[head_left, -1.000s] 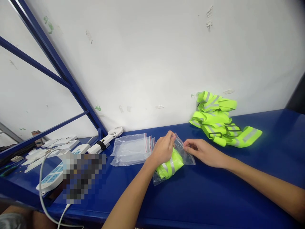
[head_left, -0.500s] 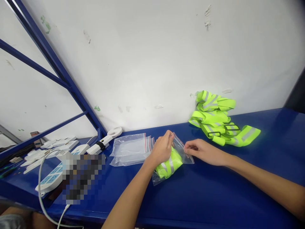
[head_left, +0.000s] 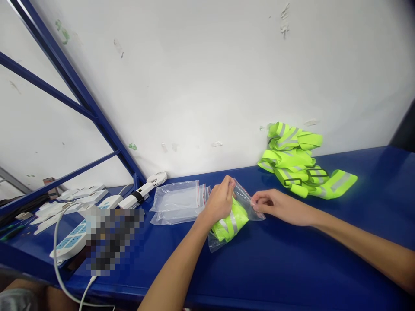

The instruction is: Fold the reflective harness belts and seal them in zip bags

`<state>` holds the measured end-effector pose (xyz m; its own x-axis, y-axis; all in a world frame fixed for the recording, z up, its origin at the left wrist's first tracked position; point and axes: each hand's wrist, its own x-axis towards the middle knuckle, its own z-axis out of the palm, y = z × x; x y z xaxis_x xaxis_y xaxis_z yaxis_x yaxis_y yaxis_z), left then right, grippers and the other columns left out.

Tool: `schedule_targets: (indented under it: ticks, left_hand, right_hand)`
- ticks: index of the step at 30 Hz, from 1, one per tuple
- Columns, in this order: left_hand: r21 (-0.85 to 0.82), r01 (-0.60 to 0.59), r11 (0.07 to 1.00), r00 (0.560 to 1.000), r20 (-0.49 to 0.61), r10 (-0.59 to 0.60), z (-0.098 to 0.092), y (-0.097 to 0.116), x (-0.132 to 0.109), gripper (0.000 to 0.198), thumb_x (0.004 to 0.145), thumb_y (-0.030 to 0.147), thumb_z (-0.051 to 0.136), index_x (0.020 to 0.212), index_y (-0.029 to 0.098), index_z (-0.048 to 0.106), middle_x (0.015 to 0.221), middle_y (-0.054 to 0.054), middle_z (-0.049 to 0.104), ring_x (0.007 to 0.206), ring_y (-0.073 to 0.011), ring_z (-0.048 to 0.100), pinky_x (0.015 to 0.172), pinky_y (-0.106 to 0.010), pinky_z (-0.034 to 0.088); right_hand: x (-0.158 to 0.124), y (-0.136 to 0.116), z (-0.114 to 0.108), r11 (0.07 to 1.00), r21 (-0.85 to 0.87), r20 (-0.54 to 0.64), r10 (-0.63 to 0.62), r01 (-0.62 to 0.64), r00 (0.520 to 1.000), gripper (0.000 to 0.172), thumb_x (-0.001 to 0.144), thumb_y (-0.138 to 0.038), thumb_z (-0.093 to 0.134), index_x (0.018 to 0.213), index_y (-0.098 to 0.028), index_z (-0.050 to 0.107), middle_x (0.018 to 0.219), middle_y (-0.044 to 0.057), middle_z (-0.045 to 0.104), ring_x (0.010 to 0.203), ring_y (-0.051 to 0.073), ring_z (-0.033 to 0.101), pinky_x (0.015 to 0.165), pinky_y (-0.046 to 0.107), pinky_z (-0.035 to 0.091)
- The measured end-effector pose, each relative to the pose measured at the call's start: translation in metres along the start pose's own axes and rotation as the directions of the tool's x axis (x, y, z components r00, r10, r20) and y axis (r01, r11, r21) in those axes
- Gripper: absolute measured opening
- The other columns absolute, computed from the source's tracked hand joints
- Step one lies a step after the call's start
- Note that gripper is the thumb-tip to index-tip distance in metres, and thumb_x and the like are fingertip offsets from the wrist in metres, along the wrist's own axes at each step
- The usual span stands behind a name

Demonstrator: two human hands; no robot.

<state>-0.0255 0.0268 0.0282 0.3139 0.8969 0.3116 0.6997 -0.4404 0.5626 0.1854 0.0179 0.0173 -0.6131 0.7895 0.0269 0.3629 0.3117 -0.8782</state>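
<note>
I've got my left hand pinching the far corner of the clear zip bag, my right hand pinching its near-right corner. The folded reflective band sits inside, just below my left fingers.

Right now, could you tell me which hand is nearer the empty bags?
Left. Left hand is beside the empty bags; right hand lies farther right, across the filled bag.
</note>
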Motion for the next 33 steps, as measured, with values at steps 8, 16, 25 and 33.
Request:
schedule_targets:
  ticks: [8, 16, 25, 33]
  left_hand:
    - [-0.012, -0.006, 1.000, 1.000, -0.011, 0.005, 0.002, 0.000, 0.001, 0.029, 0.100, 0.044, 0.022, 0.090, 0.025, 0.042, 0.069, 0.003, 0.061, 0.068, -0.0171, 0.059, 0.068, -0.027, 0.038]
    - [-0.002, 0.011, 1.000, 1.000, -0.028, -0.011, 0.002, 0.000, 0.000, 0.029, 0.100, 0.043, 0.022, 0.089, 0.025, 0.041, 0.070, 0.003, 0.061, 0.066, -0.0171, 0.059, 0.066, -0.027, 0.038]
    - [-0.007, 0.022, 1.000, 1.000, -0.019, -0.022, 0.002, 0.001, 0.000, 0.029, 0.100, 0.043, 0.023, 0.090, 0.025, 0.043, 0.070, 0.002, 0.062, 0.069, -0.0178, 0.060, 0.070, -0.028, 0.040]
    - [-0.013, 0.030, 0.999, 0.999, -0.023, -0.030, 0.002, 0.000, 0.001, 0.030, 0.100, 0.043, 0.023, 0.091, 0.025, 0.044, 0.070, 0.002, 0.063, 0.070, -0.0180, 0.061, 0.072, -0.029, 0.041]
  right_hand:
    - [0.001, 0.001, 0.003, 1.000, 0.030, 0.020, 0.006, -0.007, 1.000, 0.018, 0.087, -0.037, 0.050, 0.085, -0.019, 0.053, 0.061, -0.005, 0.046, 0.058, 0.012, 0.039, 0.056, 0.024, 0.030]
    - [-0.002, 0.000, -0.004, 0.999, -0.038, -0.011, 0.039, -0.039, 0.999, 0.022, 0.085, -0.038, 0.054, 0.086, -0.017, 0.060, 0.063, -0.002, 0.057, 0.058, 0.012, 0.045, 0.056, 0.024, 0.034]
    - [-0.005, -0.001, -0.013, 0.990, -0.143, 0.115, 0.024, -0.007, 0.993, 0.010, 0.077, -0.024, 0.054, 0.072, -0.017, 0.059, 0.064, 0.002, 0.066, 0.059, 0.015, 0.055, 0.057, 0.025, 0.039]
    - [-0.007, -0.003, -0.016, 0.991, -0.130, 0.123, 0.013, 0.003, 0.992, 0.016, 0.081, -0.031, 0.055, 0.074, -0.018, 0.059, 0.066, 0.003, 0.066, 0.059, 0.015, 0.054, 0.055, 0.025, 0.040]
